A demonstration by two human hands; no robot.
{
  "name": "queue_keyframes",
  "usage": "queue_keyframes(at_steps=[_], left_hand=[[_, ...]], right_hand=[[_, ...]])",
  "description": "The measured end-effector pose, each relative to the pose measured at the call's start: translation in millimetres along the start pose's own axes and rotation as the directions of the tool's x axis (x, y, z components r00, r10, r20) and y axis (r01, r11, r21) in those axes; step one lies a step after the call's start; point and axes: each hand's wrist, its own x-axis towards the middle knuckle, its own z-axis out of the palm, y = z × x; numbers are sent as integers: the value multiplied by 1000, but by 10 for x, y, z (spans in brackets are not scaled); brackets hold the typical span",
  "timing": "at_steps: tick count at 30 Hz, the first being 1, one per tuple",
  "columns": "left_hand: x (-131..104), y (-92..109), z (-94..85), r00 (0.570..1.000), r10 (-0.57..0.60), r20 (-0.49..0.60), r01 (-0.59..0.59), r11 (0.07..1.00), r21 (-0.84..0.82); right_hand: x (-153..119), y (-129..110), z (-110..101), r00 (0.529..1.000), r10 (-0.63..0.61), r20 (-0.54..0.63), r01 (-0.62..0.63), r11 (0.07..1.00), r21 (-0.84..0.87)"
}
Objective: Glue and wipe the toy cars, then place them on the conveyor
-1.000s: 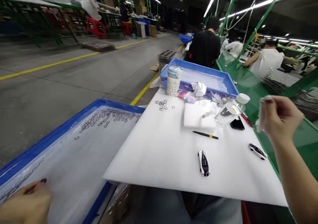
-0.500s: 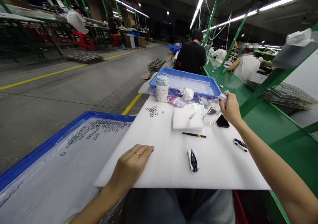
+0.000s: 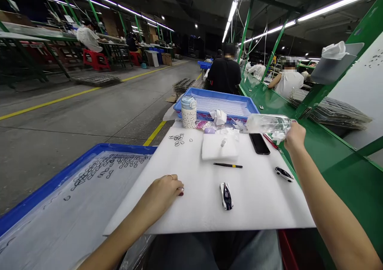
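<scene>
My right hand (image 3: 295, 136) is closed round the right-hand end of a clear bottle (image 3: 266, 123), held nearly level above the far right of the white foam sheet (image 3: 191, 212). My left hand (image 3: 167, 188) rests on the sheet's left side, fingers curled in; whatever they may hold is hidden. To its right lies a white and black toy car (image 3: 226, 196). A second toy car (image 3: 284, 174) sits near the right edge. Black tweezers (image 3: 228, 165) with a yellow band lie before a white foam block (image 3: 220, 150). A black phone (image 3: 259, 143) lies below the bottle.
Small dark rings (image 3: 178, 139) lie at the sheet's far left, more in a blue tray (image 3: 101, 146) on the left. A dotted tumbler (image 3: 189, 116) stands by another blue tray (image 3: 253, 104). A green conveyor bench (image 3: 323, 142) runs along the right. Co-workers sit ahead.
My right hand has moved right and nearer, swinging the bottle from a steep tilt to nearly level and uncovering more of the phone. My left hand's fingers have curled in. The view has shifted slightly.
</scene>
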Motion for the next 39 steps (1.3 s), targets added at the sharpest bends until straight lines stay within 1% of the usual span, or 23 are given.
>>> queue_keyframes(at_steps=[2,3,5,7,8,9,11,12,14,16,18,20,22,23,24,26,28,30,32,33,34,36,39], left_hand=[[15,-20,3,1000,18,-25,-18,1000,-6],[10,-36,9,998,28,-47,-29,999,-21],[-28,-70,33,992,41,-118,-49,996,-72],[-94,-87,73,973,13,-230,-46,989,-139],[-131,-78,100,956,-23,-293,-34,982,-187],[-167,-53,131,935,-72,-348,-18,968,-249],[-220,59,201,895,-190,-405,2,907,-421],[-230,147,238,886,-249,-390,4,848,-530],[-208,376,318,894,-349,-281,9,642,-767],[-138,643,400,919,-383,-96,30,310,-950],[-50,898,478,942,-332,44,33,-40,-999],[25,1092,544,960,-257,111,26,-314,-949],[67,1200,590,969,-201,146,32,-481,-876],[74,1222,605,969,-189,160,36,-533,-845],[72,1227,615,967,-184,174,39,-570,-821],[53,1205,623,966,-176,191,42,-619,-784],[29,1170,626,968,-157,195,48,-650,-758],[15,1148,631,971,-138,195,57,-656,-752],[11,1142,641,970,-140,197,62,-644,-763],[11,1143,647,969,-146,197,61,-633,-771],[12,1146,653,968,-155,195,57,-623,-780],[13,1150,662,966,-177,187,42,-607,-794],[14,1156,669,963,-206,172,18,-589,-808]], right_hand=[[-76,-94,105,989,-145,-30,140,981,-134],[-125,-137,179,966,-257,21,254,936,-242],[-237,-187,350,854,-447,267,521,741,-424],[-349,-171,514,704,-478,525,707,543,-452],[-394,-142,582,668,-454,590,736,521,-432],[-427,-107,637,668,-425,611,728,544,-418],[-444,-51,715,726,-371,579,654,634,-414],[-428,-48,742,764,-344,545,603,682,-414],[-361,-122,779,849,-283,445,452,825,-339],[-287,-313,789,913,-185,364,246,961,-129],[-283,-576,753,938,-89,335,64,994,84],[-426,-823,652,924,-59,378,5,990,143],[-749,-958,491,876,-30,481,-41,990,137],[-967,-967,394,818,-3,575,-87,988,129],[-1206,-936,292,760,23,649,-126,986,113],[-1694,-782,96,685,46,727,-117,992,48],[-2110,-569,-49,680,94,727,-87,995,-46],[-2398,-382,-110,724,98,683,-44,994,-97],[-2562,-275,-86,781,-19,625,88,993,-79],[-2609,-257,-51,786,-121,606,190,981,-50],[-2642,-259,-6,765,-233,600,298,955,-9],[-2683,-296,89,677,-410,611,481,875,55],[-2723,-365,181,575,-547,609,678,735,21]])
